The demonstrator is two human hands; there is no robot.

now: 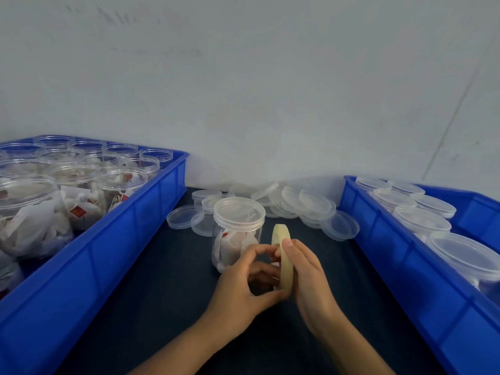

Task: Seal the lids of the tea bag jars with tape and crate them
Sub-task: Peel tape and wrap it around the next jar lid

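With the tape roll (pixel 282 257) held on edge between the left hand (pixel 244 288) and right hand (pixel 308 277), both grasping it just before the lidded tea bag jar (pixel 238 234) on the counter (pixel 162 293), a fumbled tape end could tear or restick, or a hand could knock the jar over.

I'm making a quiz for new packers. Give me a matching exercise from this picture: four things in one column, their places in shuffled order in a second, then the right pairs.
Things:
1. open jars
2. lidded jars
3. loose lids
4. tape roll

Places:
A. heaped on the dark table by the wall
B. in the right blue crate
C. held in both hands, left hand and right hand
D. in the left blue crate

Pairs: 1-D, 2-B, 3-A, 4-C
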